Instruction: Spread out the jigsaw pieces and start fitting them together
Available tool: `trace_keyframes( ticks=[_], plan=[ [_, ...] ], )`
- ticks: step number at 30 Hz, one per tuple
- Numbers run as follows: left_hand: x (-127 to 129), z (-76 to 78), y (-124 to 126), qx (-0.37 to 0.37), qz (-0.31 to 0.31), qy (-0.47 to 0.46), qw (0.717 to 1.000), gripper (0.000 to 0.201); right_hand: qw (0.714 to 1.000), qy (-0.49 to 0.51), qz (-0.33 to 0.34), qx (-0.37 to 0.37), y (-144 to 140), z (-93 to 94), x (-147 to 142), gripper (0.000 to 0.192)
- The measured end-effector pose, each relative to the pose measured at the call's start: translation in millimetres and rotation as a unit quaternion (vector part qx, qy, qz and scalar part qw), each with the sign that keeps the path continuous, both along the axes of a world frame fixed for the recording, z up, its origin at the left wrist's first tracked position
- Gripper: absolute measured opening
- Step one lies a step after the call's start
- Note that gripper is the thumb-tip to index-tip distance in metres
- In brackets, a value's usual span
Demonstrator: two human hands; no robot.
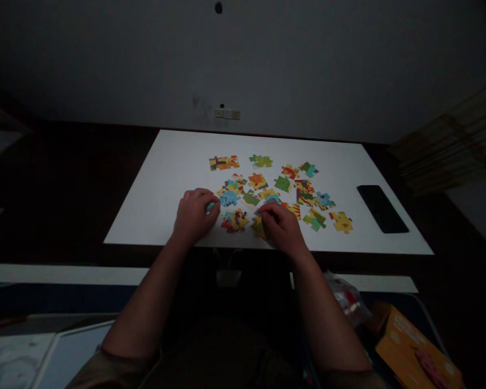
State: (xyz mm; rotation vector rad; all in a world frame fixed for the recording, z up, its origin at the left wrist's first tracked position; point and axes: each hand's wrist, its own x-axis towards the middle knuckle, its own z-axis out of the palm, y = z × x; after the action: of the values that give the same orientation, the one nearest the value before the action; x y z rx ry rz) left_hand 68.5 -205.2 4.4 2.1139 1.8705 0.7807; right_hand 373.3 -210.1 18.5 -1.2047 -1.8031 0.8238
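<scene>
My left hand (195, 215) rests at the near left of the scattered pieces, its fingers curled round a puzzle piece (210, 206) that shows a bit of blue beside the thumb. Right of it, my right hand (282, 224) is closed in a pinch; a pale edge shows at its fingertips, mostly hidden by them. A yellow puzzle piece (260, 228) lies partly under that hand. Between the hands is a red, blue and yellow piece (235, 220). Just beyond are a light-blue piece (229, 198) and a green-and-white piece (250, 199).
More pieces spread over the white table (146, 216), including a joined yellow strip (224, 163) and a green pair (261, 161) at the back. A black phone (382, 209) lies at the right. Below the table's near edge are an orange box (417, 351) and a clear plastic bag (348, 300).
</scene>
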Motion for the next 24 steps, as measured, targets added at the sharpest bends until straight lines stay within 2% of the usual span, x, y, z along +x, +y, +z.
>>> trace_keyframes(
  ticks=[15, 24],
  plan=[
    [1.2, 2.5, -0.2, -0.009, 0.004, -0.008, 1.0, 0.022, 1.0, -0.012, -0.006, -0.006, -0.7, 5.1, -0.6, 0.008],
    [1.0, 1.7, -1.0, -0.001, 0.004, -0.012, 1.0, 0.02, 1.0, -0.012, -0.007, -0.002, -1.1, 2.0, 0.1, 0.009]
  ],
)
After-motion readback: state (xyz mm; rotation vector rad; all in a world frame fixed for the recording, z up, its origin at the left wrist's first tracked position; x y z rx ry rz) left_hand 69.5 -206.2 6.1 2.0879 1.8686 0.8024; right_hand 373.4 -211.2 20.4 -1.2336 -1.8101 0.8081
